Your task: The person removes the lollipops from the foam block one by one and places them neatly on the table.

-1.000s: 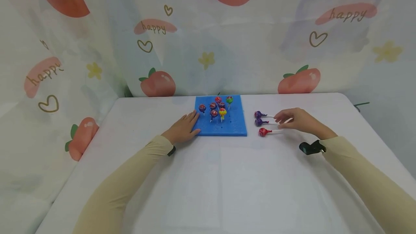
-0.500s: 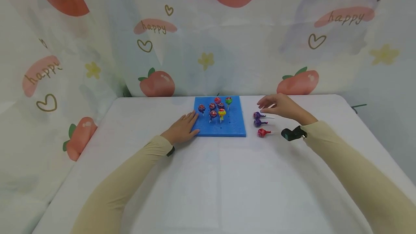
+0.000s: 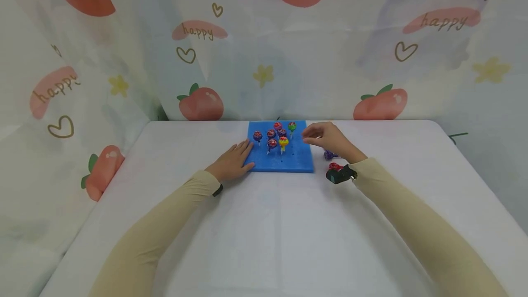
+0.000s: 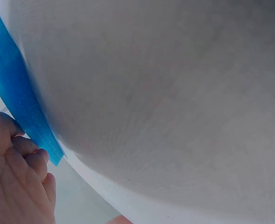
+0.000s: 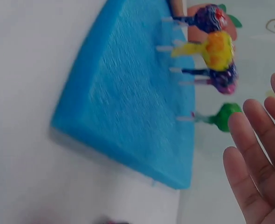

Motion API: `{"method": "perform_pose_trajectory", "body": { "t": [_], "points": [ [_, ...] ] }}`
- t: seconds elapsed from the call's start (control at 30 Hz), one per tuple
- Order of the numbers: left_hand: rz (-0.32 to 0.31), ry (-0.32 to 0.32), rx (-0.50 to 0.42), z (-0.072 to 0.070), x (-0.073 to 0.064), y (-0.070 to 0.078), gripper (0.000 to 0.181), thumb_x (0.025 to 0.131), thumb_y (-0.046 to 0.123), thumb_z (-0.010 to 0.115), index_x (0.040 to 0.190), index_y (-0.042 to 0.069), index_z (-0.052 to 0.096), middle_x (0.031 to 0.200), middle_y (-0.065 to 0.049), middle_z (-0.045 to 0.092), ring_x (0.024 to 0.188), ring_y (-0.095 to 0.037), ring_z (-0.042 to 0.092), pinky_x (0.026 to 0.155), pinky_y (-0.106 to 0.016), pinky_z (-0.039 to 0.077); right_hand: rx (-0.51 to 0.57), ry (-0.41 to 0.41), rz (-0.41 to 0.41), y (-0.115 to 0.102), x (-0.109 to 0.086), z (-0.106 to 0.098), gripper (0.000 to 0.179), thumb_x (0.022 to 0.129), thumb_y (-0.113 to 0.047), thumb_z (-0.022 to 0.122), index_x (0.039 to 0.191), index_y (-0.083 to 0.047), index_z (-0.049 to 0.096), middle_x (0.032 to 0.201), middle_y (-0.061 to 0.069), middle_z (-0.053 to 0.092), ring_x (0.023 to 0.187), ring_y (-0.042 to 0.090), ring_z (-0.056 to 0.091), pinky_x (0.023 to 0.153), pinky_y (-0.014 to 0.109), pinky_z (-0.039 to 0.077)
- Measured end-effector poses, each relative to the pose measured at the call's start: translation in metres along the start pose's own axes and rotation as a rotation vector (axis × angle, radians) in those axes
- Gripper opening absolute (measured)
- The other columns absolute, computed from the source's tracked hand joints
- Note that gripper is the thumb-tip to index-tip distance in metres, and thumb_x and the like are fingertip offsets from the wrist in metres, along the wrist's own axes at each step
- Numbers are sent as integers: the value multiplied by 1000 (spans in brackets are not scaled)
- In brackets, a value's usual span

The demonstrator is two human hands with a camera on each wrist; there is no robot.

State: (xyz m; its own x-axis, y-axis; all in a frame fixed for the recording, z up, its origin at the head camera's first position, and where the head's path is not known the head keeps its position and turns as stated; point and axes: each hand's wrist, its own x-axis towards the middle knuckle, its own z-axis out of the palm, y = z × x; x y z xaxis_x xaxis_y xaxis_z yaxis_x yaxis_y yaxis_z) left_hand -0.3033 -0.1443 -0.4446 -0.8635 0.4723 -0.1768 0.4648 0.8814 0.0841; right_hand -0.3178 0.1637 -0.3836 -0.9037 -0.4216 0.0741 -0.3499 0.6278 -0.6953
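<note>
A blue foam board (image 3: 294, 162) lies at the back of the table, with several wrapped lollipops standing in it on their sticks. Among them are a yellow lollipop (image 3: 283, 142) and a green lollipop (image 3: 292, 125). My left hand (image 3: 232, 162) rests on the board's left edge, fingers extended. Over the board's right edge hovers my right hand (image 3: 330, 140), nearest to the green lollipop. Its fingers (image 5: 249, 140) look relaxed in the right wrist view, and I see nothing held between them.
Right of the board, a purple lollipop (image 3: 328, 155) and a red lollipop (image 3: 335, 166) lie on the white table (image 3: 255, 233), partly covered by my right hand and wrist camera (image 3: 339, 175). A patterned cloth (image 3: 305, 68) hangs behind.
My right hand has moved left from the loose lollipops' sticks to the board's right edge, and it now hides one purple lollipop. My left hand has stayed on the board.
</note>
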Motion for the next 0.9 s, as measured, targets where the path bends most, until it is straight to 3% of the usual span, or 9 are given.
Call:
{"method": "perform_pose_trajectory", "body": {
  "t": [0.47,0.7,0.9],
  "points": [
    [5,10,-1,0,2,-2,73,97,49,36,151,5,11,159,-13,8,147,-28,12,120,-43,11,145,-34,101,-5,1,45,24,89,-18,64,109,-3,67,109,16,68,103,28,63,95,41,50],
    [14,19,-3,2,3,-2,73,98,48,37,151,5,12,159,-14,9,147,-29,13,120,-43,12,201,-6,68,-11,0,62,27,89,-18,64,110,0,67,109,17,69,101,26,65,90,35,53],
    [9,18,5,2,3,-1,73,97,49,36,151,5,12,159,-14,10,147,-29,13,120,-43,12,255,9,74,-16,2,77,31,90,-16,63,115,2,64,112,19,68,106,29,64,94,39,51]
  ]
}}
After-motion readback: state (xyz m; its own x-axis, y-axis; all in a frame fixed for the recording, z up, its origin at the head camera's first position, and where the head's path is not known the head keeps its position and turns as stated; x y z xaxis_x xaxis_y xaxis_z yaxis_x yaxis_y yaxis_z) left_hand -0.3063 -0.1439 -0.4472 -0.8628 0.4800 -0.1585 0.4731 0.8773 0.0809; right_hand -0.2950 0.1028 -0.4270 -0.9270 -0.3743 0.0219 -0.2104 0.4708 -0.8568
